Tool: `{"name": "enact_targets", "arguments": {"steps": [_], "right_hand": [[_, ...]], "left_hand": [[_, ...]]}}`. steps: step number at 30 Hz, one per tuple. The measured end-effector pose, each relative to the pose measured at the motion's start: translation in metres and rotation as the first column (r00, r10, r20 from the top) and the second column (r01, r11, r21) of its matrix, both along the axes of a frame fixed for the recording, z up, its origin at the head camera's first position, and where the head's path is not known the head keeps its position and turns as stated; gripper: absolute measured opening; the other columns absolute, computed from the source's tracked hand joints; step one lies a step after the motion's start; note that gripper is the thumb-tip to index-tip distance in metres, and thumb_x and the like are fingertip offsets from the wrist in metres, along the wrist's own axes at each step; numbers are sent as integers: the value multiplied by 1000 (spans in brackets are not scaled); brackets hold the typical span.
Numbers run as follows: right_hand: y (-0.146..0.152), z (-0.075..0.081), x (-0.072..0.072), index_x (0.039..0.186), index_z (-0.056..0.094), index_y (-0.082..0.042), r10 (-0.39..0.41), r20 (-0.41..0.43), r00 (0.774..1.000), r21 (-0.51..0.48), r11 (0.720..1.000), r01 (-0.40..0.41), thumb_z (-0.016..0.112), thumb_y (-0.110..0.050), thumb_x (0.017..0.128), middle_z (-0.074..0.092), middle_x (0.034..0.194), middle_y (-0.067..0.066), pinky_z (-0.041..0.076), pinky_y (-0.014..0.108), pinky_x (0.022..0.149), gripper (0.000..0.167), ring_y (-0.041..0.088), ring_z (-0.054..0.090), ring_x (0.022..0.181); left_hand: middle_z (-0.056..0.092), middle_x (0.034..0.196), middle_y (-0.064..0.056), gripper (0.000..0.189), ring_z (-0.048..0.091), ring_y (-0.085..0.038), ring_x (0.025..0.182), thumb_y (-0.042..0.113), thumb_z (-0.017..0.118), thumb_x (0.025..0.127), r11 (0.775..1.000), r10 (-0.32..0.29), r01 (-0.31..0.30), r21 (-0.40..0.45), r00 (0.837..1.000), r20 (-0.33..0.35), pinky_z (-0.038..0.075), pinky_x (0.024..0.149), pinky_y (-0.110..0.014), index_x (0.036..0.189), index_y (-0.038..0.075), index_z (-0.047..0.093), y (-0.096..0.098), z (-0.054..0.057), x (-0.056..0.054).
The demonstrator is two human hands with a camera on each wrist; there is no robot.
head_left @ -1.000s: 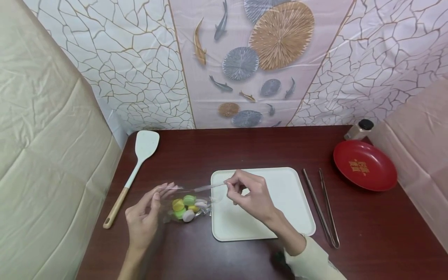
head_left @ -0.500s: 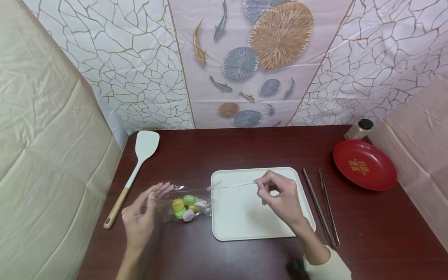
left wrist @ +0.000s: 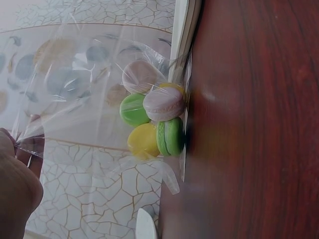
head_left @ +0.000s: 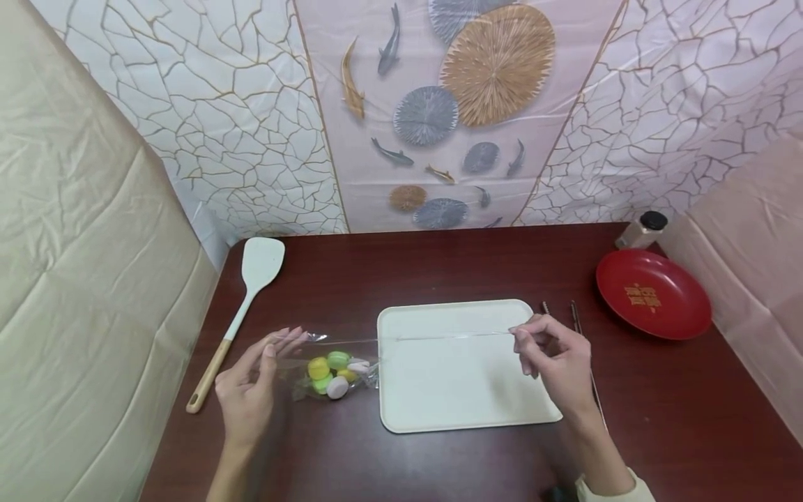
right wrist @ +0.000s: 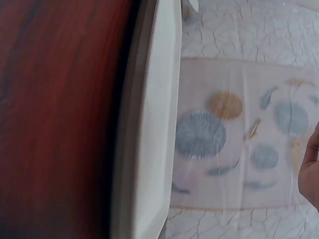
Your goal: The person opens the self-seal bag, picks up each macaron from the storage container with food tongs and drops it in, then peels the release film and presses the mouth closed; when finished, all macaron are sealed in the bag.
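A clear plastic bag (left wrist: 94, 94) stands on the table at the tray's left side. Several macarons (head_left: 337, 388) in green, yellow and pale lilac lie in its bottom. My left hand (head_left: 247, 394) pinches the bag's upper edge between thumb and fingers. Over the tray's right side, my right hand (head_left: 558, 359) pinches the end of a thin clear strip (head_left: 452, 337), stretched almost level across from the bag. The right wrist view shows only an edge of that hand, and the strip cannot be made out there.
The white tray (head_left: 464, 390) lies mid-table. Metal tongs (head_left: 575, 317), partly hidden by the right hand, lie to its right. Further right are a red plate (head_left: 652, 293) and a black-capped jar (head_left: 641, 232). A white spatula with a wooden handle (head_left: 251, 286) lies at left.
My right hand has moved right across the tray, drawing the strip out longer from the bag. My left hand and the bag have hardly moved.
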State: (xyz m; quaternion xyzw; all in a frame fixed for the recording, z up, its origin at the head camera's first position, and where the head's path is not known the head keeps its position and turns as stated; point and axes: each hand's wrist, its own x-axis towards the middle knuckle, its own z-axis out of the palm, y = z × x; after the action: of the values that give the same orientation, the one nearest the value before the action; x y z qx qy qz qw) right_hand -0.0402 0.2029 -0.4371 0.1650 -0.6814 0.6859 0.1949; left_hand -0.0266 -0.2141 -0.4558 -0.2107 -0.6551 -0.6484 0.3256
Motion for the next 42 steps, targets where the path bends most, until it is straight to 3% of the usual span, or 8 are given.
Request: {"name": "enact_targets", "arguments": {"steps": [14, 19, 22, 27, 29, 32, 38, 42], "right_hand": [[18, -10, 13, 94, 71, 14, 12, 131, 991, -265, 964, 23, 52, 25, 100, 67, 74, 7, 23, 33, 38, 22, 18, 40, 46], [53, -13, 25, 97, 78, 1, 182, 260, 948, -338, 937, -87, 43, 20, 106, 67, 74, 3, 10, 37, 42, 40, 25, 25, 46], [94, -19, 31, 103, 78, -5, 444, 358, 821, -327, 884, -335, 32, 19, 108, 73, 82, -1, 5, 36, 38, 53, 27, 15, 45], [157, -29, 26, 110, 70, 1, 744, 453, 491, -354, 656, -667, 20, 21, 105, 57, 76, 13, 5, 31, 31, 54, 26, 12, 42], [175, -29, 19, 108, 66, 6, 745, 504, 436, -303, 626, -719, 24, 20, 105, 45, 76, 20, 8, 28, 30, 45, 27, 13, 41], [190, -27, 4, 100, 65, 4, 606, 620, 498, -79, 680, -729, 39, 14, 107, 46, 69, 17, 13, 29, 29, 29, 26, 19, 41], [176, -15, -23, 93, 70, -4, 46, 601, 798, 548, 703, -453, 66, -5, 107, 57, 63, -2, 42, 30, 40, 14, 11, 49, 48], [161, -14, -35, 101, 74, 2, -156, 556, 817, 661, 678, -321, 67, -7, 107, 63, 68, 5, 52, 29, 50, 13, 13, 55, 54]], "left_hand": [[81, 118, -21, 29, 83, -19, 108, -27, 45, 102, 999, 27, -27, -28, 1000, 14, 64, 95, -27, 121, -26, 66, 2, -2, -2], [81, 119, -21, 28, 82, -20, 109, -27, 43, 102, 1000, 15, -15, -3, 1000, 15, 64, 95, -27, 121, -28, 64, 0, -4, -2], [81, 120, -20, 28, 82, -20, 110, -27, 43, 102, 1000, 6, -6, 2, 1000, 14, 64, 95, -27, 121, -29, 64, -2, -4, -2], [81, 120, -21, 29, 82, -20, 110, -28, 42, 101, 1000, -25, 25, 12, 1000, -3, 64, 95, -28, 121, -30, 63, -2, -4, -4], [80, 120, -23, 29, 82, -21, 110, -29, 41, 101, 999, -43, 43, 21, 999, -10, 64, 95, -29, 120, -31, 62, -2, -3, -6], [80, 119, -24, 28, 82, -22, 110, -29, 41, 101, 998, -52, 53, 23, 999, -12, 64, 96, -29, 119, -32, 62, -2, -2, -7], [82, 115, -21, 24, 83, -23, 109, -27, 42, 102, 998, -56, 55, 43, 998, 9, 63, 99, -28, 114, -32, 62, -1, 0, -7], [83, 114, -20, 24, 83, -23, 106, -26, 42, 103, 996, -74, 72, 53, 997, 29, 65, 94, -29, 114, -31, 63, 2, 1, -7]]}}
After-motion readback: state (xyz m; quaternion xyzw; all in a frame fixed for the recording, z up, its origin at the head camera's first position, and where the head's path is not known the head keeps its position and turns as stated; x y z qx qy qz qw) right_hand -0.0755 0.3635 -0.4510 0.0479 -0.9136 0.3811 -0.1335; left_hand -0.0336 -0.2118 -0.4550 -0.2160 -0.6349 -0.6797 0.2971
